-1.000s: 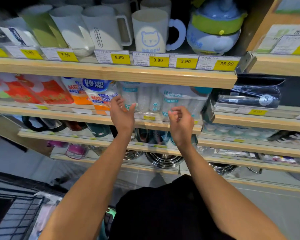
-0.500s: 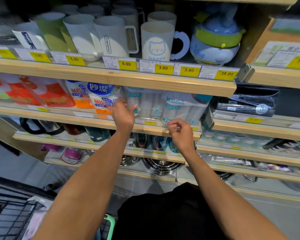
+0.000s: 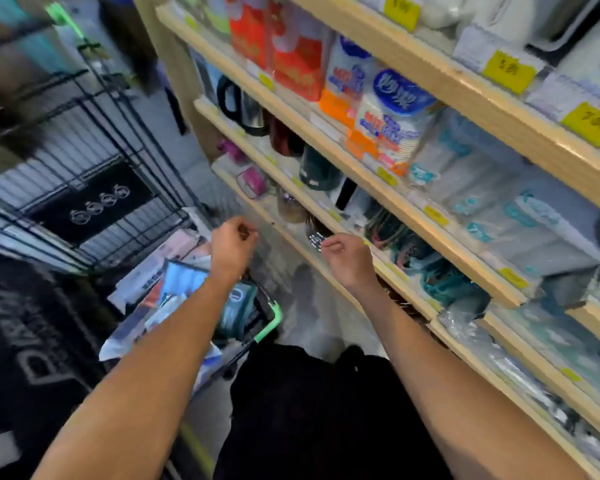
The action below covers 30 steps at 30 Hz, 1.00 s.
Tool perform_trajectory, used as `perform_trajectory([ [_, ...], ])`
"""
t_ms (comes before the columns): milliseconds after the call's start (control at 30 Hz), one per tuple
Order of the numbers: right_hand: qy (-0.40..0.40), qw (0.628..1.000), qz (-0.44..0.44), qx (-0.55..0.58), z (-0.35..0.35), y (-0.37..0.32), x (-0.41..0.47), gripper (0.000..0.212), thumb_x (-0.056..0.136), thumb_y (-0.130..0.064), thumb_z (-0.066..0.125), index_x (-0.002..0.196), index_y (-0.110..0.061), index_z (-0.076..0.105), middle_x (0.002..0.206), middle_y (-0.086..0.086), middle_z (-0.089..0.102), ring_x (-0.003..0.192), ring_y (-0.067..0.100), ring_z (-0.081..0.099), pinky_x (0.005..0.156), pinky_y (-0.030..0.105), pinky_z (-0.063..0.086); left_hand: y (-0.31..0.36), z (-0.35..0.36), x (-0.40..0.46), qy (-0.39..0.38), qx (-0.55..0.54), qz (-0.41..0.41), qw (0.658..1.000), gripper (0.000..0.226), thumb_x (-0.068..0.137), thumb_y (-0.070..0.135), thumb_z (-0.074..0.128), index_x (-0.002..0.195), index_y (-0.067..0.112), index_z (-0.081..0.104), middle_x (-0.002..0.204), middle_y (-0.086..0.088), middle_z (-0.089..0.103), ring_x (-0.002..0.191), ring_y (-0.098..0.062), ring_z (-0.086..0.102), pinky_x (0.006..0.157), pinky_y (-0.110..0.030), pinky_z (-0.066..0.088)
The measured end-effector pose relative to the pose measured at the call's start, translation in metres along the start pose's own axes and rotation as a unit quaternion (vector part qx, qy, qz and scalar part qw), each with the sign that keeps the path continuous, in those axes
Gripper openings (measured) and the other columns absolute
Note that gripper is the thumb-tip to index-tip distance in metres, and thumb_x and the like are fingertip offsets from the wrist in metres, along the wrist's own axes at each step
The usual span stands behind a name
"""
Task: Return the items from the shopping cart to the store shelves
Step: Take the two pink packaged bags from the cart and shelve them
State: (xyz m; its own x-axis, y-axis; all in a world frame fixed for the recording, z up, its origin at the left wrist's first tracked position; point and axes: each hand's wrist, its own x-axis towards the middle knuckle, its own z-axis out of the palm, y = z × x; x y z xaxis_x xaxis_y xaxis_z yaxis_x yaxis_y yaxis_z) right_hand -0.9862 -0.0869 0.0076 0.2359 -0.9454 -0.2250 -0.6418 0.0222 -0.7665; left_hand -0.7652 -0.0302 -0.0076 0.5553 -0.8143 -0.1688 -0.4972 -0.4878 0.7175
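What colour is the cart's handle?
Bright green, the cart handle, seen in the head view.

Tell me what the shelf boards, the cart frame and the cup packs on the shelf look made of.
Shelf boards: light wood or wood-look laminate, matte, with faint grain. Cart: thin dark metal wire, going by the grid; its handle looks like green plastic. Cup packs: clear glossy plastic film, though blur leaves detail open.

Pale matt wood shelves (glossy plastic packs); wire cart.

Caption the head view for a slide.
Both empty hands, left and right, hover between green-handled shopping cart and wooden store shelves.
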Motion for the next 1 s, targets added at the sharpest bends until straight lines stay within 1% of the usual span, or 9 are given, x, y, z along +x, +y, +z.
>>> perform_trajectory([
  [100, -0.119, 0.99, 0.001, -0.07, 0.058, -0.02, -0.01, 0.02, 0.092, -0.016, 0.063, 0.106, -0.009, 0.076, 0.1, 0.003, 0.074, 0.093, 0.019, 0.068, 0.074, 0.017, 0.044, -0.099, -0.066, -0.061, 0.104, 0.031, -0.175, 0.979, 0.02, 0.083, 0.01, 0.072, 0.101, 0.005, 0.068, 0.106, -0.019, 0.069, 0.101, -0.035, 0.066, 0.086, -0.041, 0.049],
  [200, -0.191, 0.972, -0.03, -0.136, 0.115, -0.03, -0.021, 0.024, 0.092, -0.022, 0.062, 0.109, -0.011, 0.075, 0.107, 0.01, 0.076, 0.104, 0.029, 0.069, 0.088, 0.032, 0.054, -0.168, -0.114, -0.137, 0.237, 0.129, -0.295, 0.917, 0.04, 0.078, 0.015, 0.074, 0.113, 0.007, 0.058, 0.119, -0.023, 0.053, 0.111, -0.044, 0.052, 0.087, -0.05, 0.046],
  [267, -0.224, 0.953, -0.054, -0.198, 0.15, -0.037, -0.025, 0.032, 0.094, -0.028, 0.06, 0.12, -0.012, 0.069, 0.115, 0.012, 0.073, 0.112, 0.031, 0.066, 0.094, 0.036, 0.053, -0.194, -0.13, -0.173, 0.297, 0.145, -0.375, 0.866, 0.049, 0.077, 0.018, 0.072, 0.119, 0.004, 0.051, 0.126, -0.025, 0.048, 0.116, -0.046, 0.047, 0.088, -0.056, 0.045],
  [367, -0.227, 0.937, -0.055, -0.261, 0.184, -0.05, -0.025, 0.03, 0.097, -0.025, 0.06, 0.12, -0.007, 0.065, 0.117, 0.018, 0.068, 0.112, 0.036, 0.063, 0.092, 0.04, 0.053, -0.239, -0.134, -0.199, 0.222, 0.046, -0.505, 0.833, 0.061, 0.087, 0.027, 0.071, 0.132, -0.002, 0.041, 0.135, -0.028, 0.049, 0.123, -0.045, 0.051, 0.098, -0.054, 0.047],
  [467, -0.189, 0.918, -0.102, -0.334, 0.201, -0.04, -0.027, 0.011, 0.094, -0.012, 0.061, 0.101, -0.005, 0.067, 0.1, 0.016, 0.071, 0.097, 0.035, 0.068, 0.076, 0.039, 0.055, -0.291, -0.122, -0.223, 0.093, -0.014, -0.517, 0.851, 0.041, 0.085, 0.024, 0.068, 0.118, 0.007, 0.05, 0.118, -0.023, 0.066, 0.108, -0.04, 0.064, 0.093, -0.049, 0.054],
  [600, -0.178, 0.902, -0.135, -0.37, 0.199, -0.016, -0.04, 0.009, 0.092, -0.002, 0.059, 0.093, -0.005, 0.067, 0.092, 0.014, 0.071, 0.089, 0.034, 0.068, 0.074, 0.043, 0.058, -0.291, -0.116, -0.246, 0.137, -0.031, -0.483, 0.864, 0.02, 0.085, 0.002, 0.056, 0.099, 0.015, 0.049, 0.094, -0.005, 0.072, 0.072, -0.019, 0.066, 0.067, -0.035, 0.057],
  [733, -0.208, 0.894, -0.166, -0.36, 0.184, -0.007, -0.044, 0.004, 0.088, -0.006, 0.068, 0.091, -0.004, 0.066, 0.088, 0.012, 0.071, 0.087, 0.032, 0.068, 0.077, 0.045, 0.06, -0.277, -0.09, -0.268, 0.183, 0.019, -0.467, 0.865, 0.025, 0.081, 0.004, 0.058, 0.095, 0.022, 0.046, 0.097, -0.003, 0.072, 0.093, -0.031, 0.066, 0.086, -0.044, 0.056],
  [833, -0.211, 0.89, -0.178, -0.364, 0.161, 0.013, -0.061, 0.004, 0.09, -0.008, 0.068, 0.091, -0.004, 0.067, 0.082, 0.01, 0.067, 0.079, 0.028, 0.064, 0.067, 0.037, 0.055, -0.276, -0.066, -0.298, 0.202, -0.026, -0.461, 0.864, 0.031, 0.082, 0.0, 0.055, 0.091, 0.027, 0.043, 0.096, 0.002, 0.074, 0.085, -0.024, 0.071, 0.085, -0.047, 0.059],
  [1000, -0.216, 0.878, -0.184, -0.385, 0.118, 0.055, -0.094, 0.007, 0.093, -0.012, 0.066, 0.092, -0.005, 0.065, 0.074, 0.002, 0.057, 0.07, 0.019, 0.057, 0.052, 0.025, 0.041, -0.255, -0.015, -0.352, 0.178, -0.027, -0.474, 0.862, 0.03, 0.089, -0.002, 0.055, 0.106, 0.019, 0.043, 0.099, 0.001, 0.07, 0.081, -0.023, 0.071, 0.084, -0.044, 0.059],
])
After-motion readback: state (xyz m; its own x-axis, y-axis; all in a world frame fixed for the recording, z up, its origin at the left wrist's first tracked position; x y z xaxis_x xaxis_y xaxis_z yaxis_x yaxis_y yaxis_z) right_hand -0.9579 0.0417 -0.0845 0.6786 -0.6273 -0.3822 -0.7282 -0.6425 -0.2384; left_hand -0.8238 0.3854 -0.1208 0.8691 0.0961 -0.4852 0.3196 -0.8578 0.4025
